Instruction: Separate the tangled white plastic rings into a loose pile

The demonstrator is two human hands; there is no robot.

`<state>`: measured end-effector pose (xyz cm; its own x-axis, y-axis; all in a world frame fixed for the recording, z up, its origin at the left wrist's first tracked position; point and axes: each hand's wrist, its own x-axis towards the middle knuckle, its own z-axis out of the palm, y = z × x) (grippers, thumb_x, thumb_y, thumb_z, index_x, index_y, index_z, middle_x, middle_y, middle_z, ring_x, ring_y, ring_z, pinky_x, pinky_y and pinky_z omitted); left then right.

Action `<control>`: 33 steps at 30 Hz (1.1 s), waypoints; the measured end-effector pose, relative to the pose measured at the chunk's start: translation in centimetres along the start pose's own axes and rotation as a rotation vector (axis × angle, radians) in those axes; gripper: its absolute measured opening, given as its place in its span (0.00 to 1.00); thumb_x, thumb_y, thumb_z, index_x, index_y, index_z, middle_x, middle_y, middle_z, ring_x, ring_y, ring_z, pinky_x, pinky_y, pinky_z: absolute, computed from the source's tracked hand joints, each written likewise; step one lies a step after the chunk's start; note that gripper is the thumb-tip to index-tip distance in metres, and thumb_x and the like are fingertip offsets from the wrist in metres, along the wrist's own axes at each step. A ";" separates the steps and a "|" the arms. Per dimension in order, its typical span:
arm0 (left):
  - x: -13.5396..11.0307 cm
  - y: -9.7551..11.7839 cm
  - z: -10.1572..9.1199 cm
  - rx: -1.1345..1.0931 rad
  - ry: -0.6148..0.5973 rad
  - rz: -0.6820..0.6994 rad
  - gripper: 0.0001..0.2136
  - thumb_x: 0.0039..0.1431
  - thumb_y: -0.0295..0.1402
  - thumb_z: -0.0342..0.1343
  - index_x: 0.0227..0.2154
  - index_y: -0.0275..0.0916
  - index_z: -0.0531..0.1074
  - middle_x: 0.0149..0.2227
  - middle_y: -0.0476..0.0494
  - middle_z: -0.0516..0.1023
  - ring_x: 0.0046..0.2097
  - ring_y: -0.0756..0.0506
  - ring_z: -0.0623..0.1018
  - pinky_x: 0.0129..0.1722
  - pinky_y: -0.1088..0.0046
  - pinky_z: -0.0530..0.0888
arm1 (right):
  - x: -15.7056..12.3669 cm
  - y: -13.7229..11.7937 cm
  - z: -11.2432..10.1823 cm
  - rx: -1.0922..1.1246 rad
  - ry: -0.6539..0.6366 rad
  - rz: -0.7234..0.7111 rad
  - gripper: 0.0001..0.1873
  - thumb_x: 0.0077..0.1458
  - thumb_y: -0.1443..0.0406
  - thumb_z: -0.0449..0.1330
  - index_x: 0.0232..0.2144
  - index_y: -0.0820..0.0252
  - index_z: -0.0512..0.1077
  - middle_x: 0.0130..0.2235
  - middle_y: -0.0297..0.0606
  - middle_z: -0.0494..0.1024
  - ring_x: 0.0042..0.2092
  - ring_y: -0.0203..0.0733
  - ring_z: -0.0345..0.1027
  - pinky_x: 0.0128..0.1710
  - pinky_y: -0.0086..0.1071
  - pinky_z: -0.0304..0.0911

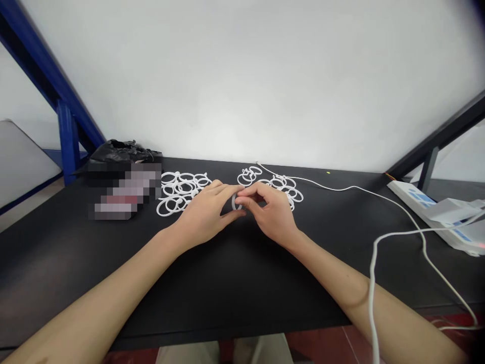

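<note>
A small white ring is held upright above the black table, between my two hands. My left hand reaches in from the left, its thumb and fingers closed around the ring's edge. From the other side, my right hand pinches the ring between thumb and forefinger. Beyond my left hand lies a spread of white rings, several of them overlapping and bearing small knobs. A second group of similar rings lies behind my right hand, partly hidden by it.
A crumpled black plastic bag sits at the back left, beside a blurred-out item. On the right are a white power strip and a loose white cable crossing over my right forearm. A pale wall rises behind the black table.
</note>
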<state>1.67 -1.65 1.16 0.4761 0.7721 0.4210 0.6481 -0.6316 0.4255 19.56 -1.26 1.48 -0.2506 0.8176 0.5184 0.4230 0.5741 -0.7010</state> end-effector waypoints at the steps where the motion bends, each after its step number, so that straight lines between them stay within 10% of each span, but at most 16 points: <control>1: 0.0 0.0 0.0 0.000 0.000 0.002 0.15 0.63 0.39 0.55 0.51 0.43 0.68 0.47 0.46 0.77 0.45 0.42 0.71 0.45 0.63 0.71 | 0.0 0.0 0.1 -0.006 -0.002 -0.003 0.08 0.57 0.58 0.63 0.30 0.55 0.74 0.32 0.33 0.79 0.33 0.37 0.71 0.35 0.32 0.67; 7: 0.2 -0.2 -0.2 0.114 0.092 -0.027 0.18 0.62 0.41 0.55 0.52 0.40 0.69 0.44 0.43 0.77 0.45 0.40 0.71 0.47 0.61 0.70 | 0.3 0.4 -0.7 -0.136 -0.026 -0.041 0.12 0.62 0.56 0.56 0.42 0.55 0.72 0.34 0.34 0.77 0.34 0.38 0.71 0.37 0.33 0.66; 15: 0.5 -3.3 -1.9 0.474 0.173 -0.358 0.22 0.63 0.45 0.48 0.53 0.35 0.70 0.46 0.34 0.77 0.50 0.30 0.70 0.48 0.51 0.69 | 1.3 4.4 -2.8 -0.949 -0.064 0.021 0.18 0.60 0.56 0.57 0.46 0.63 0.74 0.46 0.51 0.73 0.48 0.57 0.64 0.47 0.49 0.62; 26: 0.2 -6.2 -5.8 0.110 0.308 -0.771 0.25 0.56 0.38 0.54 0.57 0.35 0.68 0.54 0.38 0.76 0.54 0.37 0.74 0.55 0.58 0.69 | 1.2 3.7 -2.5 -0.959 -0.179 0.079 0.11 0.62 0.63 0.55 0.41 0.60 0.76 0.48 0.48 0.70 0.48 0.51 0.63 0.50 0.44 0.59; 33: 0.2 -5.7 -6.7 0.154 0.332 -0.799 0.26 0.55 0.36 0.55 0.57 0.36 0.68 0.54 0.39 0.76 0.57 0.36 0.72 0.57 0.58 0.67 | 1.1 3.2 -2.4 -0.913 -0.161 0.005 0.12 0.64 0.65 0.52 0.42 0.60 0.75 0.42 0.45 0.75 0.44 0.49 0.65 0.46 0.42 0.60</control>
<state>-5.89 1.56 4.17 -0.3359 0.9038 0.2652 0.7983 0.1238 0.5894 22.68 1.37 1.02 -0.3358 0.8557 0.3938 0.9292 0.3695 -0.0105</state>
